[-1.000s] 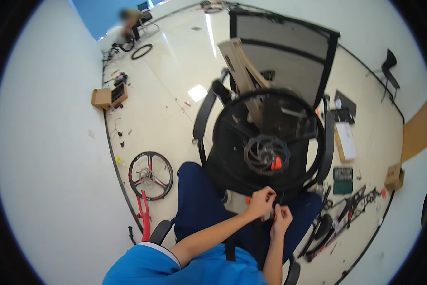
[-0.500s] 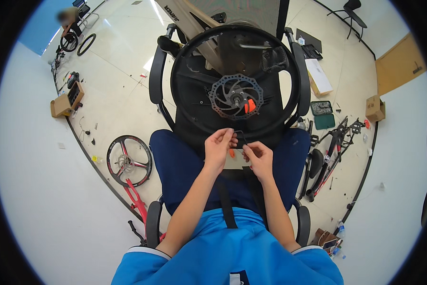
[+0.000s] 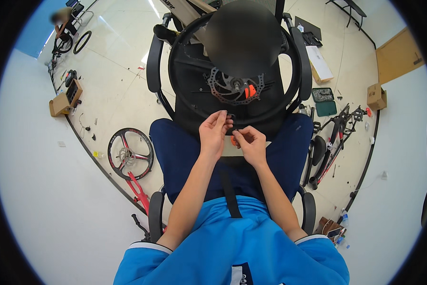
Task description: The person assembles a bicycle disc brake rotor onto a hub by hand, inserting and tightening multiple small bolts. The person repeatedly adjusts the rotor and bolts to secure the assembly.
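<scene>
My left hand (image 3: 213,135) pinches a thin dark bent rod that looks like a hex key (image 3: 231,115), just in front of the near rim of a black bicycle wheel (image 3: 175,88). Close by on the right, my right hand (image 3: 252,145) has thumb and forefinger pressed together near the rod's lower end; what they pinch is too small to make out. The wheel lies over a black chair seat (image 3: 189,118), with a silver brake disc (image 3: 218,90) at its hub. Against the disc shows an orange piece (image 3: 250,90). A blurred dark patch covers the wheel's far part.
A beige bicycle frame (image 3: 189,18) reaches in beyond the wheel. Chair armrests (image 3: 154,71) flank it. On the floor lie a spoked wheel (image 3: 151,152) and red fork (image 3: 138,192) at left, and a green case (image 3: 325,109) and bicycle frame (image 3: 334,142) at right. Another person works far left.
Both hands have shifted a little away from my body, and the right has come closer to the left. The blurred patch now hides part of the wheel and disc.
</scene>
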The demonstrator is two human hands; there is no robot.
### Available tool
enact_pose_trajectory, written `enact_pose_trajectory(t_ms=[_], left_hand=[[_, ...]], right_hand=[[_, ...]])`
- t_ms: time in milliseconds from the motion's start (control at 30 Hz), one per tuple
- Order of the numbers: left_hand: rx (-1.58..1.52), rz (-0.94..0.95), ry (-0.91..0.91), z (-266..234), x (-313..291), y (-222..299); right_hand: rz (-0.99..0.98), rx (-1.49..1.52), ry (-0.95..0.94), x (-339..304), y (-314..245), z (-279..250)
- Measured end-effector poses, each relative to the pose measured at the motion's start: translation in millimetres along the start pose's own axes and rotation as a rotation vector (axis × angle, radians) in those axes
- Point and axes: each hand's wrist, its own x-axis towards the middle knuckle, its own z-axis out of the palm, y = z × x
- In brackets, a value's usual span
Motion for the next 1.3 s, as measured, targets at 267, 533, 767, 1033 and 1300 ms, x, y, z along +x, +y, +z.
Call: enact_pose_trajectory(t_ms=[267,533,767,1033,1300], left_hand=[[0.244,0.127,0.055,10.2,-0.9,1.4],[0.740,0.440,-0.049,2.2,7.1,2.6],[0.579,0.352,-0.049,-2.5,9.4,-5.5],[0.462,0.139,-0.040,-1.2,3.9,-4.6],[-0.172,-0.395,-0.049,17.4,31.3,-2.8]], right_hand=[[0.260,0.451,-0.130,-3.0,-1.4,15.5],[0.304,0.469,-0.145,-2.5,5.3,4.8],[0.309,0.431,-0.153,-2.4,7.2,3.3],[0.047,0.092,-0.103,7.5,24.8,-4.9],[-0.489,-0.578,0.124,28.6,0.8,-25.3]])
